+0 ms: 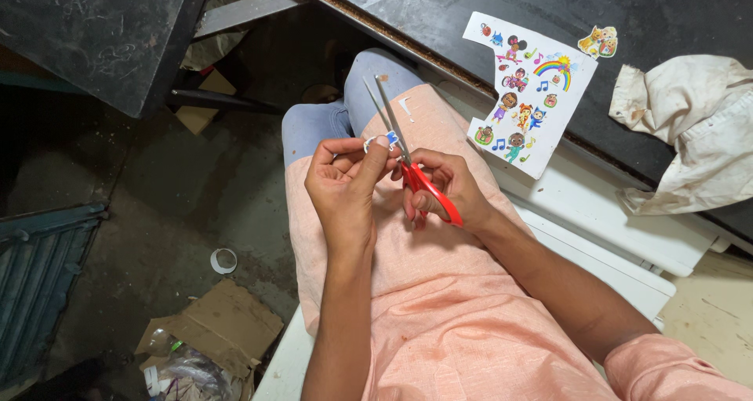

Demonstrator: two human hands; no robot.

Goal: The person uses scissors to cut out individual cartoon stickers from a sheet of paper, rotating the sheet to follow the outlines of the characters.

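Note:
My left hand (345, 183) pinches a small paper sticker cut-out (380, 141) between thumb and fingers, over my lap. My right hand (447, 188) grips red-handled scissors (416, 177); their metal blades (383, 107) are slightly apart and point up and away, with the cut-out at their base. A white sticker sheet (532, 95) with colourful cartoon figures and a rainbow lies on the dark table (674, 17) to the right, part of it cut away. One cut-out sticker (598, 42) lies beside it.
A crumpled off-white cloth (690, 138) lies on the table's right side. I sit on a white bench (620, 213). Below left, the floor holds a tape roll (223, 261), torn cardboard (216, 330) and plastic rubbish. Another dark table (94, 32) stands at upper left.

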